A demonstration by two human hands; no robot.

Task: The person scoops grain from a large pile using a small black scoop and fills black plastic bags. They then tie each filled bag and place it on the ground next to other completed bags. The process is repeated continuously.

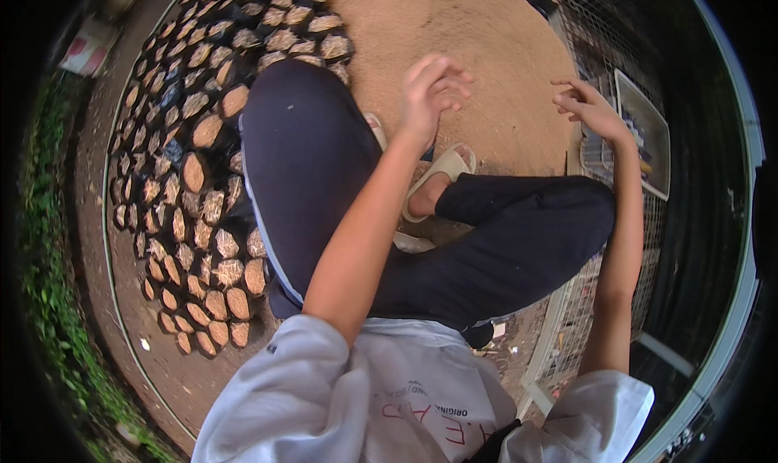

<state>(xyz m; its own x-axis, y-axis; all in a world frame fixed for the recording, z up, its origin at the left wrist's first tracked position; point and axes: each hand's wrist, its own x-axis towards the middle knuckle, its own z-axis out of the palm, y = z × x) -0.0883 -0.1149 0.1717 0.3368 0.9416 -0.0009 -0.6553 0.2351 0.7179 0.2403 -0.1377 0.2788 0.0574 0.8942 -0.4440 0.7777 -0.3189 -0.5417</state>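
My left hand point(436, 97) hangs in the air over the near edge of a wide heap of light brown, sawdust-like material point(470, 25). Its fingers are apart and loosely curled, with nothing in them. To the right, my right hand point(590, 110) is raised beside the heap's right side, fingers stretched out and empty. Just beyond that wrist lies a pale shallow tray point(652, 151) with small items in it, too small to name. Under the left wrist, a small piece of something dark blue point(427, 153) shows, mostly hidden.
Many black bags filled with brown material point(193, 171) stand packed together on the left. My bent legs point(312, 147) and a sandal point(442, 175) are between them and the heap. Wire mesh point(579, 301) runs along the right; green plants point(49, 285) line the far left.
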